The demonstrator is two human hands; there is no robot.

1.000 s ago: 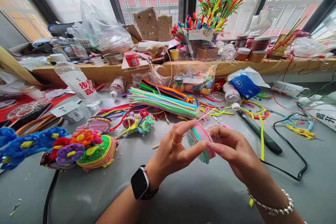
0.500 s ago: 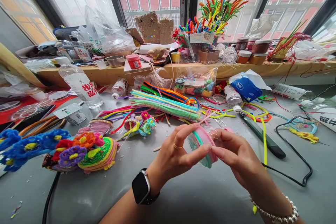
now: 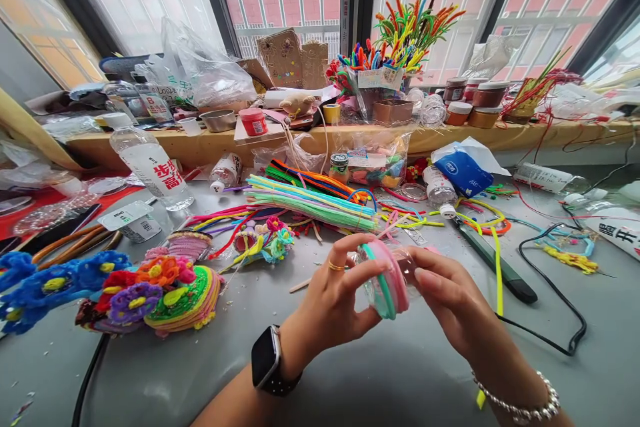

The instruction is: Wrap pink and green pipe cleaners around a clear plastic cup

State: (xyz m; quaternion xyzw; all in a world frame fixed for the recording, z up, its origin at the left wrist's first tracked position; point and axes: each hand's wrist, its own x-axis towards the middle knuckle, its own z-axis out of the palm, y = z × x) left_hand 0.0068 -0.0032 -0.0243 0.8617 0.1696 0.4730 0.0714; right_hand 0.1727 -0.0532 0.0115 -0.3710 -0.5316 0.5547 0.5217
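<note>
Between my hands, tilted on its side, is a clear plastic cup-like piece (image 3: 394,283) with mint and pink pipe cleaner wound round its rim. My left hand (image 3: 327,290), wearing a ring, grips it from the left with fingers over the top and thumb below. My right hand (image 3: 450,290) is closed on its clear right end; the fingertips behind the plastic are partly hidden. A thin pink strand (image 3: 393,221) sticks up behind the piece. Just beyond lies a bundle of pastel pipe cleaners (image 3: 315,203).
Pipe-cleaner flowers (image 3: 135,293) and a water bottle (image 3: 153,163) are on the left. To the right lie a green utility knife (image 3: 500,263), a black cable (image 3: 575,310) and a blue tissue pack (image 3: 463,170). Paint jars (image 3: 485,97) line the back ledge.
The cup-like piece has turned, showing more of its pink side. My left thumb has moved from its front to underneath, and my right fingers have shifted off the rim to the clear end.
</note>
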